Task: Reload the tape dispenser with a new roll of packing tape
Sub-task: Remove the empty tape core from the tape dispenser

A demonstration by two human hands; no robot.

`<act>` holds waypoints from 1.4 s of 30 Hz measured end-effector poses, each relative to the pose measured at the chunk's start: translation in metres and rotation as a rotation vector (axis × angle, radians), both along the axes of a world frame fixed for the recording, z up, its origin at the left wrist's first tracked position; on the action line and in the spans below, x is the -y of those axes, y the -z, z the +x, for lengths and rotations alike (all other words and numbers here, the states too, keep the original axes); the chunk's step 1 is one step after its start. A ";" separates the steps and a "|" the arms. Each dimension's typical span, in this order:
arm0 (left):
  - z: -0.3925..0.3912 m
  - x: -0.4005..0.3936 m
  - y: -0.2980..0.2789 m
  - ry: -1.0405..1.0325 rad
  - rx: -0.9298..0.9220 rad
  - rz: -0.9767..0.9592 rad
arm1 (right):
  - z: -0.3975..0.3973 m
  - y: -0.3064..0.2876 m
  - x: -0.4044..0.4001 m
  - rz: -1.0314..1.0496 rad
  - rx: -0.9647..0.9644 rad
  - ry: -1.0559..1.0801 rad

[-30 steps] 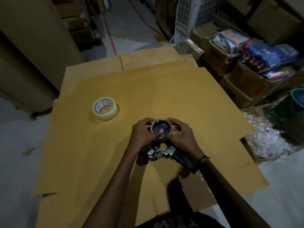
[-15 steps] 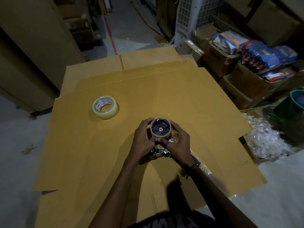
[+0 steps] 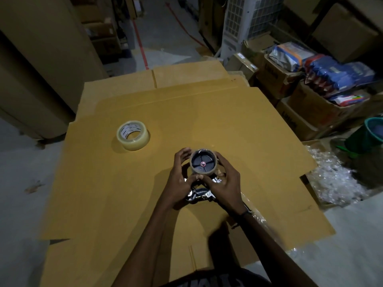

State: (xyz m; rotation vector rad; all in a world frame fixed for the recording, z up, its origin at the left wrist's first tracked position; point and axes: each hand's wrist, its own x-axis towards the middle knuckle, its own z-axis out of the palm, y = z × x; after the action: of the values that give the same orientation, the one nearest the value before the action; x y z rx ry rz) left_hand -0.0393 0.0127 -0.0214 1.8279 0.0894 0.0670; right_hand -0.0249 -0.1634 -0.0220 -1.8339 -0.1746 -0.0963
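Warehouse: stacked stock cartons [image 3: 310, 108] everywhere

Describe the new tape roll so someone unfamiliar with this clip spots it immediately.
A flattened cardboard sheet covers the floor. On its left part, apart from both hands, lies the new tape roll: flat, clear, glossy, white-printed inside, unlike the bare brown core on the dispenser.

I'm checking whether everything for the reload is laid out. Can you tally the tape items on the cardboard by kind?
Full roll of clear tape, lying flat, apart from the hands: 1
Empty brown core, on the dispenser's spool: 1
Tape dispenser, held by the left hand and the right hand: 1
Total: 3
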 end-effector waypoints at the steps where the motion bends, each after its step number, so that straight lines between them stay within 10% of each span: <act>1: 0.000 0.000 0.000 0.003 0.008 -0.005 | 0.000 0.000 0.000 0.001 -0.003 -0.002; 42: -0.005 -0.078 -0.080 -0.041 0.169 -0.054 | 0.046 -0.071 -0.035 0.033 -0.098 -0.310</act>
State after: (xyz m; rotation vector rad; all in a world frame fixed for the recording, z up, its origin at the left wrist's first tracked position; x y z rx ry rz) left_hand -0.0441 0.0912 0.0586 1.7598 0.0093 0.2457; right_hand 0.0210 -0.1283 0.0486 -1.7537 -0.3831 0.2065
